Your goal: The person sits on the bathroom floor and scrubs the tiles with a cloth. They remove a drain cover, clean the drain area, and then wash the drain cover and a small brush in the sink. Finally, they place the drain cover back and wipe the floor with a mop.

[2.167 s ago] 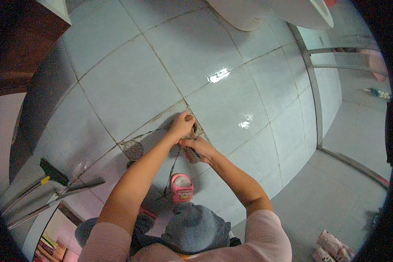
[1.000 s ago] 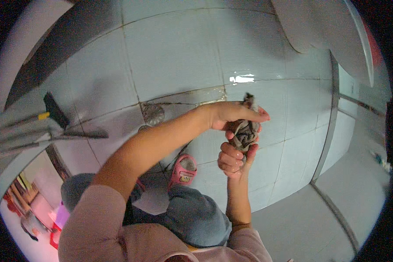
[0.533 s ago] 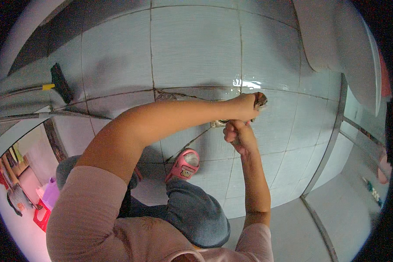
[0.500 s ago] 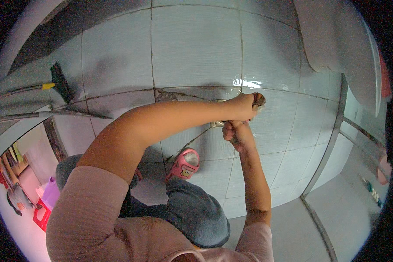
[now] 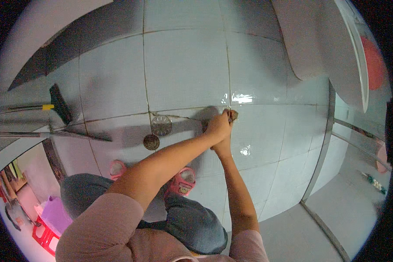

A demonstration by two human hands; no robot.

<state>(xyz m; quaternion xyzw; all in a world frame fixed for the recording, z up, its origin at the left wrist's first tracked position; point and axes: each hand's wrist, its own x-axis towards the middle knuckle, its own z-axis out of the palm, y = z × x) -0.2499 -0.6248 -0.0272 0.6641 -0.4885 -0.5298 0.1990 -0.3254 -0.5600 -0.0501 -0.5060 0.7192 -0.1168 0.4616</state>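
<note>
Above the tiled floor, my left hand [image 5: 218, 128] is closed on a small brown, crumpled-looking wad [image 5: 233, 115] whose kind I cannot make out. My right hand [image 5: 223, 145] is pressed up against it, mostly covered by the left, and looks closed; what it holds is hidden. To the left of the hands, a round slotted drain cover [image 5: 161, 125] lies on the tiles. A smaller, darker round strainer [image 5: 151, 142] sits just in front of it. A dark patch at the drain spot [image 5: 206, 125] is partly covered by my left hand.
Wet, shiny tiles [image 5: 242, 98] lie beyond the hands. A black-headed floor squeegee [image 5: 60, 105] stands at the left, near a purple bin-like thing [image 5: 56, 213] and a red stool [image 5: 43, 236]. A white fixture [image 5: 305, 39] rises at the far right. Pink clogs [image 5: 183, 181] are on my feet.
Both hands have moved left and closer together, the left now over the right. The drain cover and strainer, previously mostly behind my left arm, now show. The view has shifted slightly.
</note>
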